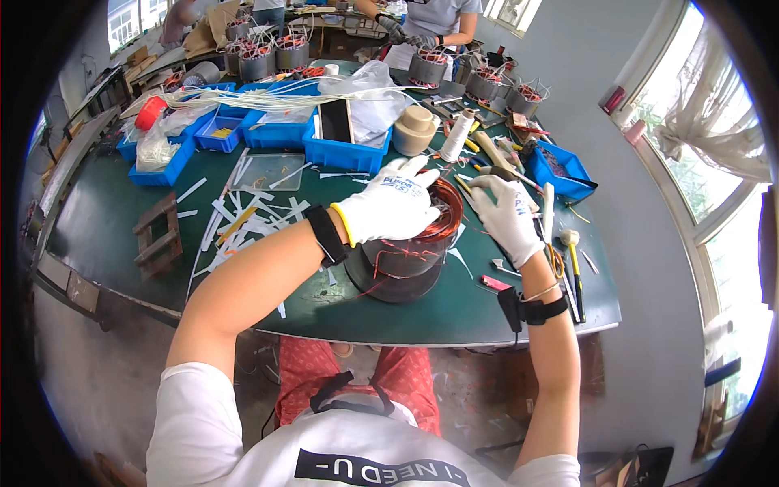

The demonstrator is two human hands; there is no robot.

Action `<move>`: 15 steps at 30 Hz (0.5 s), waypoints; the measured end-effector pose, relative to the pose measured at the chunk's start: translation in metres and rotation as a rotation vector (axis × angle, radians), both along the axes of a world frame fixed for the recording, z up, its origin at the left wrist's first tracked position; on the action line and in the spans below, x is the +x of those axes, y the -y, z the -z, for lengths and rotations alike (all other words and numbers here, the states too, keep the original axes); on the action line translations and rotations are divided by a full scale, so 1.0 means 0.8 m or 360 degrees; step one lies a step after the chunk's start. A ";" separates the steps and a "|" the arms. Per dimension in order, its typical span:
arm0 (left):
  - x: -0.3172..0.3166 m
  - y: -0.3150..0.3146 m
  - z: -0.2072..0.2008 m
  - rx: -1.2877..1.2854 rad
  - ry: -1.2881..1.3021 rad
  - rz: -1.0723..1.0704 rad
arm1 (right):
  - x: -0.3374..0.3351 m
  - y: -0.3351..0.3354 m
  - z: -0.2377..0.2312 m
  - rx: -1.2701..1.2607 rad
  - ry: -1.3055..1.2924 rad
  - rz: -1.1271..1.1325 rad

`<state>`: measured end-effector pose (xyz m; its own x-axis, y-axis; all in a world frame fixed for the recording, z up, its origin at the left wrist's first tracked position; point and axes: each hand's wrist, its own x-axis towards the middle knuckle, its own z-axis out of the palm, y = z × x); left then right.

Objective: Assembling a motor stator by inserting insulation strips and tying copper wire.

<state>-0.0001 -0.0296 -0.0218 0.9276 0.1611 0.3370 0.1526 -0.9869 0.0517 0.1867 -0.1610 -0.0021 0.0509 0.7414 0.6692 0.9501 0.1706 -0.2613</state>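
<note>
A motor stator (403,258) with a dark cylindrical body stands on a round black base in front of me, copper windings (449,213) and red leads around its top. My left hand (393,201), in a white glove, lies against the left side of the windings with its fingers stretched out. To the right of the stator is my right hand (505,213), also gloved; its fingers are bent and apart, over some tools. A thin yellow-tipped tool (463,185) lies close to its fingertips. I see nothing clearly held in that hand.
White paper strips (260,213) litter the green table (324,312) on the left, near a wooden frame (157,234). Blue bins (345,152), a phone (335,121) and a thread cone (458,136) stand behind. A mallet (573,264) lies right. A co-worker (438,24) handles another stator opposite.
</note>
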 end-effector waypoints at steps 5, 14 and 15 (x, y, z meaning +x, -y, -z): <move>-0.002 -0.011 -0.016 -0.1793 0.0056 -0.0118 | -0.005 0.023 0.008 -0.0173 -0.0221 0.0045; 0.013 -0.060 -0.013 -0.1355 0.0341 -0.0032 | -0.001 0.024 0.011 -0.0253 -0.0475 0.0122; 0.011 -0.058 -0.021 -0.1239 0.0316 0.0078 | -0.006 0.023 0.004 -0.0265 -0.0506 0.0140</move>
<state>0.0083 0.0165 -0.0052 0.8744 0.3780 0.3041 0.0255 -0.6618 0.7493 0.1815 -0.1792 -0.0050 0.3051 0.8225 0.4800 0.8261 0.0222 -0.5631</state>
